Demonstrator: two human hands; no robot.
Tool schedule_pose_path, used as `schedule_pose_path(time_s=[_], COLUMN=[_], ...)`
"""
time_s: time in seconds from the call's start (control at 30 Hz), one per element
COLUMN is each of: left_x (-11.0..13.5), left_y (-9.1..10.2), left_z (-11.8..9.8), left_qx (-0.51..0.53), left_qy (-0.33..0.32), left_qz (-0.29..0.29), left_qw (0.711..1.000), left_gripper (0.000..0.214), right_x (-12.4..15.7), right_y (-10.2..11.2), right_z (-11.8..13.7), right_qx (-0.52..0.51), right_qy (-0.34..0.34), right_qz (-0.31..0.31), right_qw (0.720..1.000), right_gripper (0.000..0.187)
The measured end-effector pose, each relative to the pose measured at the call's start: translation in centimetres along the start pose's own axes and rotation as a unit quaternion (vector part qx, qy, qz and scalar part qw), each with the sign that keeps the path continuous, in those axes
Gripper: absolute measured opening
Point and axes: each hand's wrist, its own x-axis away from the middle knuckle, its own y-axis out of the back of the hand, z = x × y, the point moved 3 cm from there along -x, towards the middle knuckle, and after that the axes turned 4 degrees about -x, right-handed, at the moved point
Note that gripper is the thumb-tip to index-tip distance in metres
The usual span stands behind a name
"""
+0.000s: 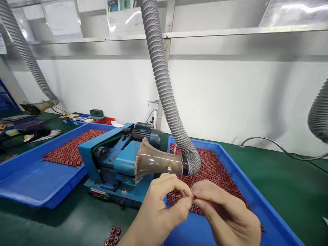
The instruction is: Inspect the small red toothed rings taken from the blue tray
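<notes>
My left hand [164, 201] and my right hand [225, 212] meet over the right blue tray [258, 205], fingers pinched together on a small red ring-shaped part [192, 197] between the fingertips. Under them lies a flat layer of several red ring parts [215, 167] covering the tray's far half. A small blue belt-grinder machine [118, 160] stands just left of my hands, with a brown funnel hood [159, 162] at its side.
A grey ribbed suction hose [164, 85] drops from above into the funnel. A left blue tray [38, 177] holds more red parts [71, 150]. A few red rings [112, 235] lie on the green mat. Small bins [84, 119] sit at the back left; a cable [282, 148] runs right.
</notes>
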Motion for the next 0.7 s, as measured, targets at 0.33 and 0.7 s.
schedule_pose_path(time_s=[0.33, 0.7], left_x=[1.4, 0.2], left_y=[-0.7, 0.6], left_z=[-1.2, -1.1], left_qx=[-0.360, -0.139], left_qy=[-0.244, -0.138], left_qz=[-0.127, -0.066], left_qw=[0.891, 0.978], left_gripper=[0.020, 0.019], right_x=[1.3, 0.4], right_y=[-0.7, 0.2], right_z=[-0.8, 0.1], right_qx=[-0.067, 0.029], right_qy=[-0.242, -0.010], right_qz=[-0.028, -0.011], right_qw=[0.967, 0.999], right_gripper=[0.038, 0.032])
